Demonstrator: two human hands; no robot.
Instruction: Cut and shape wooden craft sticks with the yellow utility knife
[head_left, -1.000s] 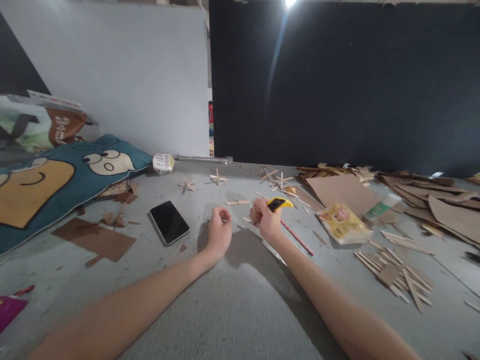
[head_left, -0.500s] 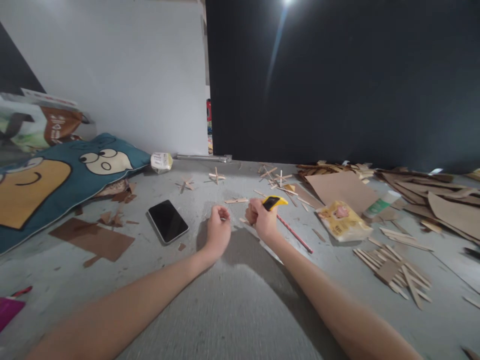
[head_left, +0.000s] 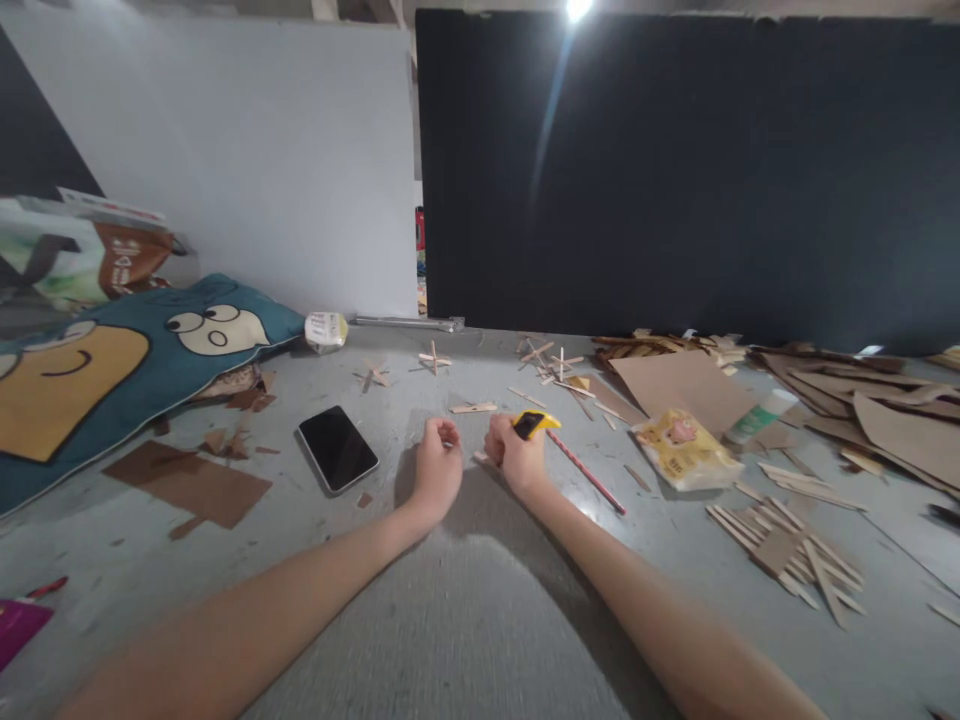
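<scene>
My right hand [head_left: 519, 452] is closed around a yellow-and-black utility knife [head_left: 534, 424], whose end sticks out past the thumb side. Its blade is hidden from view. Left of it, my left hand [head_left: 439, 462] rests on the grey table with its fingers curled in; whether anything is inside them cannot be made out. A small gap parts the two hands. Just beyond them lies a short wooden stick [head_left: 473, 407], and a pale stick piece [head_left: 484, 458] shows beside the right hand. A red patterned pencil [head_left: 589, 474] lies to the right of the right hand.
A phone [head_left: 337, 449] lies left of my hands, near a blue cushion [head_left: 225, 325]. Crossed-stick pieces [head_left: 434, 358] stand at the back. On the right are a yellow packet [head_left: 686, 450], a glue stick [head_left: 761, 416], craft sticks [head_left: 787, 548] and cardboard sheets [head_left: 679, 388].
My right hand has moved slightly left, closer to my left hand, with the utility knife still in it. The left hand stays in place. The camera has tilted up a little.
</scene>
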